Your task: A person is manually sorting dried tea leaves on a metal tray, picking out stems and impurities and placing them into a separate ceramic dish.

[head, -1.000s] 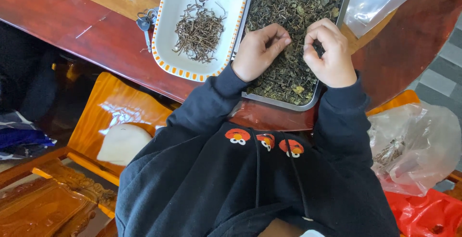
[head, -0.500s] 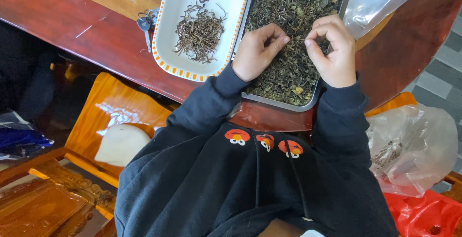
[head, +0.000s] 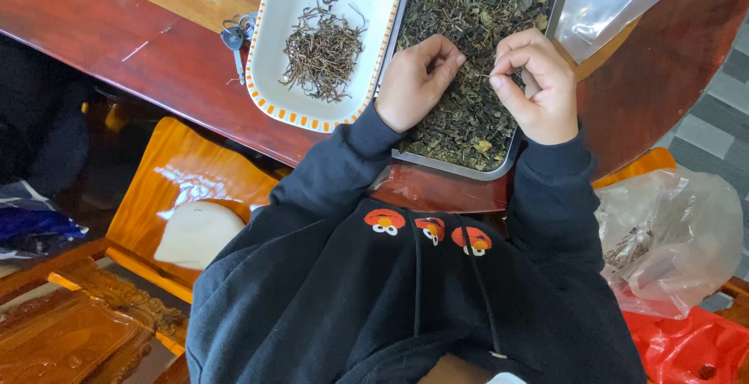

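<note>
Two hands, left hand (head: 417, 80) and right hand (head: 538, 87), rest on the leaves (head: 476, 9) in the metal tray (head: 456, 167), fingers pinched together picking out a thin stem.

The right hand (head: 537, 87), laid knuckles-up over the dried leaves (head: 476, 56) a second ago, is now turned inward, a thin stem pinched between thumb and forefinger and held towards the left hand (head: 417, 80). The left hand's fingers, curled under before, are now stretched towards that stem. Both hands are seen slightly nearer the metal tray's (head: 460, 167) middle.
</note>
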